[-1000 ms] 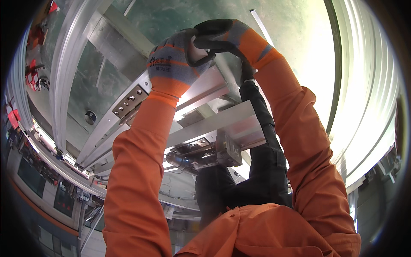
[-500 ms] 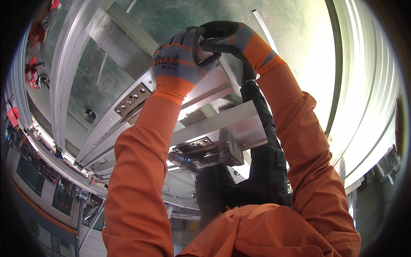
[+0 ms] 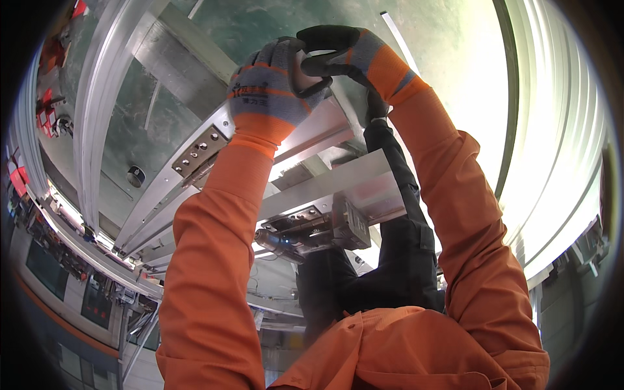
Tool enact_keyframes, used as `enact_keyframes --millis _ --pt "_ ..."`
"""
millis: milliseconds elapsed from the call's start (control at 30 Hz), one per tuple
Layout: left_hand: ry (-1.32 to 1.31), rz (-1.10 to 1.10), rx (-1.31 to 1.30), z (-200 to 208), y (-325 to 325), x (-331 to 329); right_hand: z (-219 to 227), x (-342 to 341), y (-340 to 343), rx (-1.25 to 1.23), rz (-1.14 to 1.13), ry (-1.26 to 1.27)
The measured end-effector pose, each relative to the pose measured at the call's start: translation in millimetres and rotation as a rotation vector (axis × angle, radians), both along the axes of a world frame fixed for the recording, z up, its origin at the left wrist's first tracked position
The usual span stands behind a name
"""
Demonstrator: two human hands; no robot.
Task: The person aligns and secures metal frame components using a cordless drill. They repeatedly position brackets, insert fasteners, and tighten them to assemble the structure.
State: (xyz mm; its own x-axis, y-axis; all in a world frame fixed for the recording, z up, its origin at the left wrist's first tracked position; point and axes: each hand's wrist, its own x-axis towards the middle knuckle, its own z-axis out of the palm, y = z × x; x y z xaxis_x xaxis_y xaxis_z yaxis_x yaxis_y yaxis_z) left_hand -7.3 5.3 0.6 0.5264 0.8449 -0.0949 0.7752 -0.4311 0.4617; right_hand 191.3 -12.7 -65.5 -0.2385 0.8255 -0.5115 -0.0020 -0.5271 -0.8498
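Observation:
My left hand (image 3: 265, 88), in a grey and orange work glove with dark fingertips, is curled around a small pale, rounded piece (image 3: 305, 79) whose kind I cannot make out. My right hand (image 3: 348, 57), gloved alike, bends its fingers and thumb around the same piece from the other side. Both hands meet above the ends of long silver metal profiles (image 3: 338, 120). Below the left wrist, a steel hinge (image 3: 200, 155) with several holes lies on one profile. Closer to my body, a dark cordless drill (image 3: 318, 237) rests on the profiles by another hinge (image 3: 292, 219).
Long pale profiles (image 3: 107, 84) run along the left, and a bright, white ribbed surface (image 3: 552, 149) curves along the right. A small dark round object (image 3: 136, 176) sits on the green floor (image 3: 240, 26). Red items (image 3: 47, 118) stand at the far left.
Both hands have shifted very slightly up and to the left, still closed around the pale piece. The drill and profiles show no real movement.

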Motion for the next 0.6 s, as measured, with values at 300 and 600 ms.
enact_keyframes --millis 300,600 --pt "0.016 0.007 -0.014 2 1 3 -11 -1 -5 -0.082 -0.076 0.125" --pt "-0.046 -0.002 0.075 -7 -2 3 24 12 6 0.037 0.102 -0.066"
